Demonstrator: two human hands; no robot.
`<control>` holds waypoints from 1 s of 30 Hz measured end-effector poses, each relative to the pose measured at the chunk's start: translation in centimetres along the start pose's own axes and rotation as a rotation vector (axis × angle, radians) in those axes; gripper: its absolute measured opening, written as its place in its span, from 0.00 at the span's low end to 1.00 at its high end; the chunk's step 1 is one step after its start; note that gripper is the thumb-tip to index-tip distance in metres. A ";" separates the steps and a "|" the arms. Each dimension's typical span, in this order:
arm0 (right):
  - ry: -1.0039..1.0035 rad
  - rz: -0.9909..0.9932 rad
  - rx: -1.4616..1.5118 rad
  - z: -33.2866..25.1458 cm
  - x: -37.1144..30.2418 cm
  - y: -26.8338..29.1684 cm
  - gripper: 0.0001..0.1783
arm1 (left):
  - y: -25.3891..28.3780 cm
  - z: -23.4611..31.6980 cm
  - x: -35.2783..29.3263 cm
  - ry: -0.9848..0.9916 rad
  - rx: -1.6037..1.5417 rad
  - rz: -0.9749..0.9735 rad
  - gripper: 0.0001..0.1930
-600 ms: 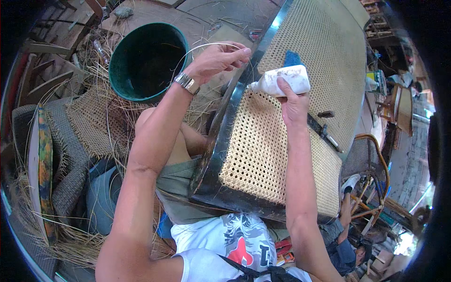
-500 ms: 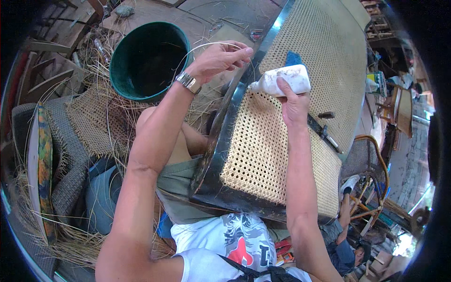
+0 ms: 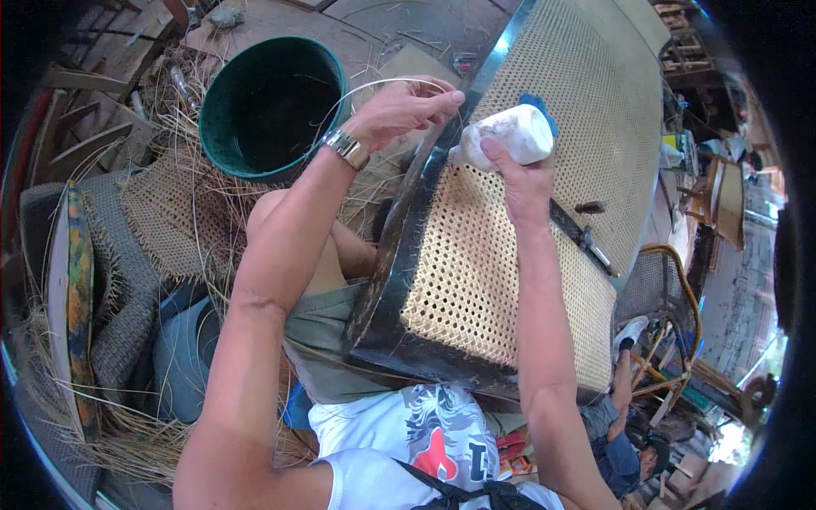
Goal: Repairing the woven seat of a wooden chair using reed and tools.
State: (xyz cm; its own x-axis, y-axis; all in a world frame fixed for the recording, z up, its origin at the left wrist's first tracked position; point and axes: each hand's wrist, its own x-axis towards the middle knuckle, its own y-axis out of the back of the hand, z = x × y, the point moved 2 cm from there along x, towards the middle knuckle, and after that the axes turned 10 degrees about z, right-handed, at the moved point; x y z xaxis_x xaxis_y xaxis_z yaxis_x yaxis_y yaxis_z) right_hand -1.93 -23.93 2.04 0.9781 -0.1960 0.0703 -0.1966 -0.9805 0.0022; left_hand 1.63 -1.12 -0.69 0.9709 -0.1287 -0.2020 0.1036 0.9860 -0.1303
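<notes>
My right hand (image 3: 527,189) grips a smudged white squeeze bottle (image 3: 514,136), tipped on its side. Its narrow end points left and down, at the dark frame edge of a woven cane panel (image 3: 476,272). Whether liquid comes out cannot be seen. To the left, my left hand (image 3: 404,112) has thumb and fingers pinched on a thin pale cane strand (image 3: 367,82), which arcs back over the wrist. That hand is just beside the glossy dark frame (image 3: 380,289). Behind the bottle, a blue rag (image 3: 542,109) lies on the weave.
A dark green bucket (image 3: 212,127) stands at the left, with loose cane strands around it. A hammer-like tool (image 3: 595,248) and a short dark handle (image 3: 589,207) rest on the panel. At the right are a curved-frame chair (image 3: 659,289) and another person (image 3: 625,459).
The bottle has rolled and shifted slightly left in my right hand, its base now turned more toward view. My left hand has moved a little to the right, still holding the strand.
</notes>
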 end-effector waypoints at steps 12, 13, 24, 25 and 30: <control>-0.236 0.026 0.119 -0.1 0.5 0.4 0.27 | 0.2 0.0 -0.2 0.000 0.033 -0.006 0.25; -0.234 0.030 0.140 -0.2 0.2 0.5 0.27 | 0.3 0.0 -0.2 -0.008 0.025 -0.013 0.26; -0.107 0.029 0.070 0.1 -0.2 0.4 0.29 | 0.2 0.2 -0.2 0.004 0.028 0.003 0.26; -0.101 0.028 0.046 0.1 -0.2 0.4 0.31 | 0.2 0.2 -0.1 -0.004 0.029 -0.008 0.26; 0.006 0.057 -0.032 0.0 -0.4 0.0 0.35 | 0.2 0.0 0.1 -0.025 0.038 -0.013 0.26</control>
State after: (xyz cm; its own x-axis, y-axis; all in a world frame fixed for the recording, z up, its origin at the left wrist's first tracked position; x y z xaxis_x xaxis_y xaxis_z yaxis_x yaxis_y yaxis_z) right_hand -2.31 -23.82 2.00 0.9648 -0.2516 0.0770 -0.2545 -0.9666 0.0302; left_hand 1.71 -0.95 -0.72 0.9744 -0.1396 -0.1765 0.1242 0.9876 -0.0958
